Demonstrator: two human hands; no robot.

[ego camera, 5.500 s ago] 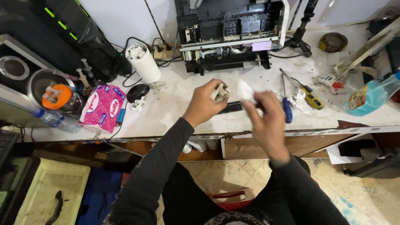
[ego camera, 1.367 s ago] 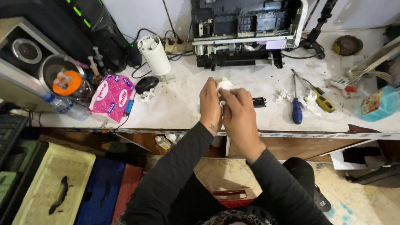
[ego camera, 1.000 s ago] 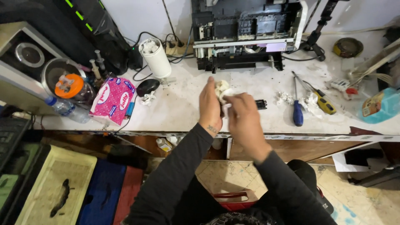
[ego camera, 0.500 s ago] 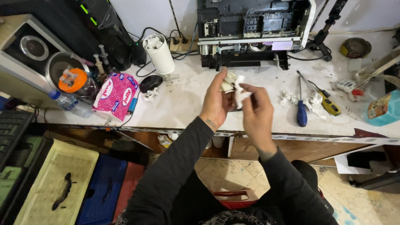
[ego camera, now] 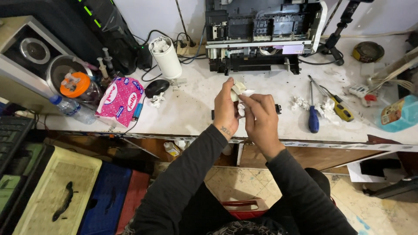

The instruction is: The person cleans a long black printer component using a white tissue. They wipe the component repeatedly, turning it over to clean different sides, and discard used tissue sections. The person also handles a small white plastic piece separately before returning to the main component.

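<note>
Small white part, wrapped in crumpled white tissue, held up above the workbench edge

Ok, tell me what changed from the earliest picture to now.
The right hand moved in from out to the right and closed up against the left hand. Both now pinch the small white part with white tissue, which the left hand alone held before. The blue-handled screwdriver, the yellow-handled screwdriver and the opened printer look unmoved.

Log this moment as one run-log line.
left hand: holds small white part | right hand: rubs it with white tissue | behind: opened printer
</note>
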